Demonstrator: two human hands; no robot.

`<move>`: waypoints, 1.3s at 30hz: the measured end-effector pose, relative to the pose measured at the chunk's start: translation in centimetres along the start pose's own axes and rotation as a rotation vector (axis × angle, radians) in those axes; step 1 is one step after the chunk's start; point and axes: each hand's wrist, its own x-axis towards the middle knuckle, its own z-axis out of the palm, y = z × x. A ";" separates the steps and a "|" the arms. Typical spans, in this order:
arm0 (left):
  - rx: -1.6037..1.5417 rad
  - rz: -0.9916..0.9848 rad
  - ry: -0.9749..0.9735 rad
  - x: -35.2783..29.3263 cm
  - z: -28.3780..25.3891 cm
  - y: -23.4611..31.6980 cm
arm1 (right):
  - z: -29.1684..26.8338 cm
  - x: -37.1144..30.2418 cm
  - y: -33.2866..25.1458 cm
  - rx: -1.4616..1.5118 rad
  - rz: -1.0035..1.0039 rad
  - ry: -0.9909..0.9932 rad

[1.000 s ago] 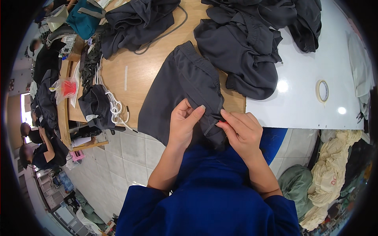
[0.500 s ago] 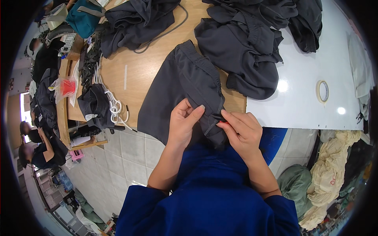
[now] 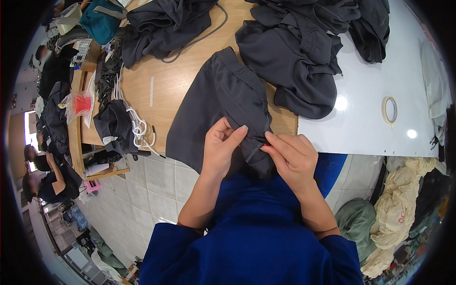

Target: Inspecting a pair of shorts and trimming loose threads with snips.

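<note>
A dark grey garment with a gathered elastic waistband lies over the front edge of the wooden table, its near end hanging toward my lap. My left hand pinches the cloth between thumb and fingers beside the waistband. Close to its right, my right hand is closed at the waistband's near end. Between its thumb and fingertips shows a bit of a small red object; my fingers hide the rest, so its kind is unclear. A small fold of cloth sticks up at those fingertips.
More dark grey garments are heaped at the far side. White cord and a bunched dark cloth lie at the left edge. A tape roll rests on the white tabletop. Other people are far left.
My right hand has shifted very slightly, and less of the red object shows between its fingers. The left hand keeps its pinch on the garment almost unmoved.
</note>
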 end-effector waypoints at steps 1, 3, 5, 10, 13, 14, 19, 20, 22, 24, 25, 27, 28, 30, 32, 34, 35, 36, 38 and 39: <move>-0.006 -0.006 0.010 0.0 0.0 0.0 | 0.0 0.0 0.0 0.000 0.000 0.000; -0.002 -0.015 0.009 0.0 -0.1 0.1 | 0.1 0.1 0.0 0.014 -0.005 0.003; 0.002 -0.024 0.009 0.0 -0.1 0.1 | 0.0 0.0 0.1 0.021 -0.001 0.002; 0.000 -0.030 0.008 0.1 0.1 0.1 | 0.1 0.0 0.3 0.045 -0.001 0.010; -0.003 -0.026 0.006 0.1 -0.2 -0.1 | 0.0 0.0 0.3 0.065 0.015 -0.004; -0.003 -0.026 0.006 0.1 -0.1 0.0 | 0.0 0.0 0.4 0.081 0.026 -0.005; 0.011 -0.029 0.003 0.1 -0.3 -0.1 | -0.1 -0.1 0.5 0.181 0.076 -0.012; 0.011 -0.029 0.004 0.1 -0.2 0.0 | -0.1 -0.1 0.6 0.201 0.085 -0.007; 0.010 -0.027 0.001 0.1 -0.1 0.0 | -0.1 -0.2 0.6 0.222 0.095 -0.003; 0.010 -0.024 0.007 0.1 -0.2 -0.2 | -0.2 0.0 0.2 0.258 0.147 -0.017; 0.010 -0.021 0.013 0.1 -0.2 -0.3 | -0.2 0.0 0.0 0.257 0.147 -0.017; -0.004 -0.026 0.012 0.1 0.0 -0.2 | -0.2 0.2 -0.5 0.307 0.154 -0.079; -0.017 -0.029 0.010 0.1 0.0 -0.3 | -0.5 0.4 -0.7 0.307 0.155 -0.080; -0.024 -0.024 0.021 0.0 0.0 -0.5 | -1.2 0.7 -1.1 0.307 0.090 -0.424; -0.033 -0.022 0.033 0.0 -0.2 -0.7 | -1.1 0.3 -0.6 0.395 -0.017 -0.444; -0.033 -0.035 0.024 0.0 -0.6 -0.5 | -1.2 -0.1 -0.6 0.554 0.106 -0.424; -0.034 -0.033 0.024 0.0 -0.7 -0.4 | -1.3 0.2 -0.7 0.560 0.181 -0.381; -0.068 -0.043 0.044 -0.1 -0.6 -0.3 | -1.3 0.1 -0.4 0.518 0.255 -0.346; -0.103 -0.053 0.061 -0.2 -0.7 -0.1 | -0.7 -0.5 0.3 0.546 0.440 -0.223; -0.130 -0.054 0.044 -0.2 -0.7 0.1 | -0.6 -0.6 0.5 0.544 0.440 -0.221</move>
